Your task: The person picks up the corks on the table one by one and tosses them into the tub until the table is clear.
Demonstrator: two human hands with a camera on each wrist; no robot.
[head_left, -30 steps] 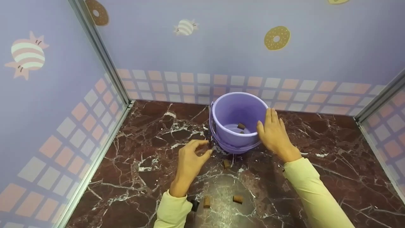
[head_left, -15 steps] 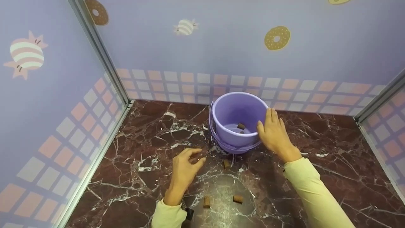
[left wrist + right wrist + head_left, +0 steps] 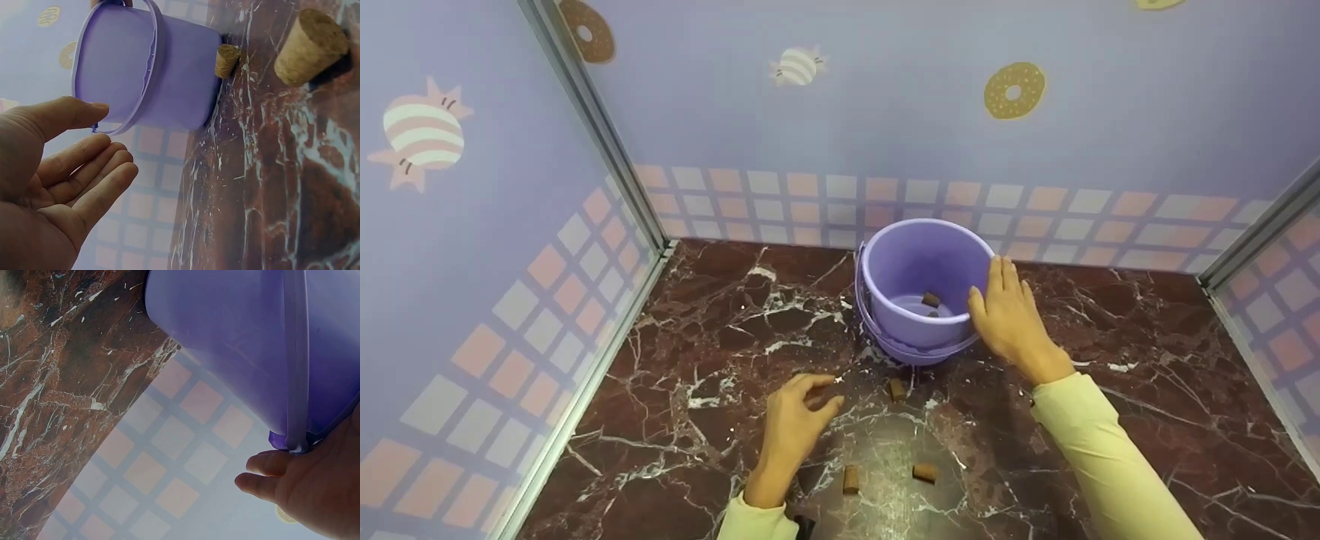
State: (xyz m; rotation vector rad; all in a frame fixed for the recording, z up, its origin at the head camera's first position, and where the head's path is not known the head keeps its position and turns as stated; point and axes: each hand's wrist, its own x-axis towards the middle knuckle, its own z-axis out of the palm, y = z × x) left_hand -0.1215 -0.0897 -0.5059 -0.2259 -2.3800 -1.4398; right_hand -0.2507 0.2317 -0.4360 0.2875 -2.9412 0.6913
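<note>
A purple bucket [image 3: 919, 334] stands upright on the dark red marbled surface, its handle [image 3: 885, 341] hanging down at the front. Two cork stoppers [image 3: 931, 299] lie on its floor inside. My right hand [image 3: 1011, 315] rests at the right of the rim with fingers straight; in the right wrist view they meet the bucket beside the handle joint [image 3: 297, 445]. My left hand [image 3: 795, 420] hovers left of the bucket, thumb and fingers apart, holding nothing. Nearest to it on the surface are one cork [image 3: 897, 389] in front of the bucket and another cork [image 3: 850, 478] closer to me.
A third loose cork [image 3: 924, 472] lies at the front, right of the nearer one. A purple back wall [image 3: 885, 112] with a checked band rises close behind the bucket. Side panels [image 3: 495, 300] with metal edge strips bound the surface left and right.
My left hand has drawn back from the bucket, toward me and slightly left, thumb and fingers staying apart. The right hand, the bucket and the corks have stayed put.
</note>
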